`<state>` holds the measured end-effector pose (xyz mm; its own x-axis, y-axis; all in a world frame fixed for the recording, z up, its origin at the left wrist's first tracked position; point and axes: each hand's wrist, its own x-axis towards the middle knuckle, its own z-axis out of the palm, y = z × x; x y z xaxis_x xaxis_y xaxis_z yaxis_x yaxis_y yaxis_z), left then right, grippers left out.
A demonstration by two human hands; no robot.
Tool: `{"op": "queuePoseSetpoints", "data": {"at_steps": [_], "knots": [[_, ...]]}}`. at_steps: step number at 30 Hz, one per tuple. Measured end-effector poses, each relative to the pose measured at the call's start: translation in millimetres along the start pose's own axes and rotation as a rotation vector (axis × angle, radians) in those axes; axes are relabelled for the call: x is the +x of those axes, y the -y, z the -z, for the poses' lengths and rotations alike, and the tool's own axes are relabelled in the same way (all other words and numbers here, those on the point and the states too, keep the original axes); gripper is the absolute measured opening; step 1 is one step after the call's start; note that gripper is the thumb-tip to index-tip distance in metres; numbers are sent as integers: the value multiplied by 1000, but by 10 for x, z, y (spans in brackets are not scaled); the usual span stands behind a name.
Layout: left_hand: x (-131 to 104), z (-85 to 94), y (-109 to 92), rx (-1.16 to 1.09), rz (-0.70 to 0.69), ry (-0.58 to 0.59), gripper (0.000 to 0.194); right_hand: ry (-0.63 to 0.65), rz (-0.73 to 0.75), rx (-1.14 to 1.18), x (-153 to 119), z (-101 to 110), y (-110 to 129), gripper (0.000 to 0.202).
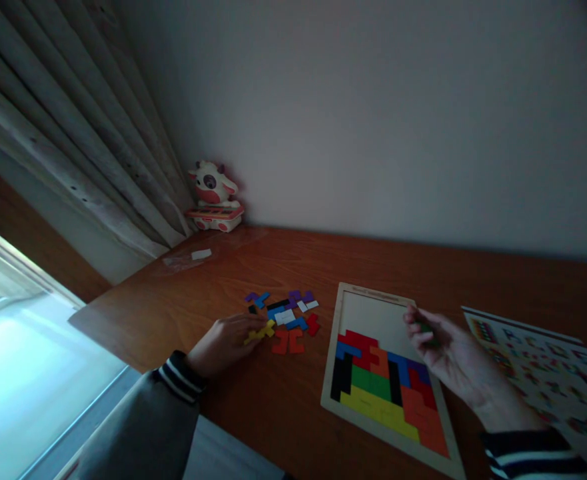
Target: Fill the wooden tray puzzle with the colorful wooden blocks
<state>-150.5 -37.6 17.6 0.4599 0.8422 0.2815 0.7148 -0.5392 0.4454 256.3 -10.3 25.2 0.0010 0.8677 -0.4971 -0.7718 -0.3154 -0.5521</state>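
My left hand [223, 343] rests at the near left of a loose heap of puzzle pieces, its fingers and thumb around a yellow puzzle piece [267, 329]. Close by lie orange pieces [296, 341], a red piece [313, 325], a white piece [285, 317] and several blue, purple and black ones. Above the right side of a wooden puzzle board [329, 383], my right hand [448, 353] is closed on a dark green puzzle piece [426, 328], partly hidden by the fingers. Fitted coloured pieces fill the board's near part; its far part shows bare pale wood.
A printed alphabet sheet [538, 360] lies to the right of the board, partly under my right forearm. At the back left corner stands a cow-shaped toy keyboard [216, 203], with clear plastic and a white scrap [201, 254] before it. A curtain [73, 127] hangs at left.
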Motion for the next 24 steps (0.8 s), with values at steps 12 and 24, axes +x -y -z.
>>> {"op": "queuePoseSetpoints", "data": {"at_steps": [12, 24], "knots": [[157, -159, 3, 142, -49, -149, 20, 12, -7, 6, 11, 25, -12, 17], [192, -201, -45, 174, 143, -17, 20, 13, -16, 7, 23, 29, -21, 16]]}}
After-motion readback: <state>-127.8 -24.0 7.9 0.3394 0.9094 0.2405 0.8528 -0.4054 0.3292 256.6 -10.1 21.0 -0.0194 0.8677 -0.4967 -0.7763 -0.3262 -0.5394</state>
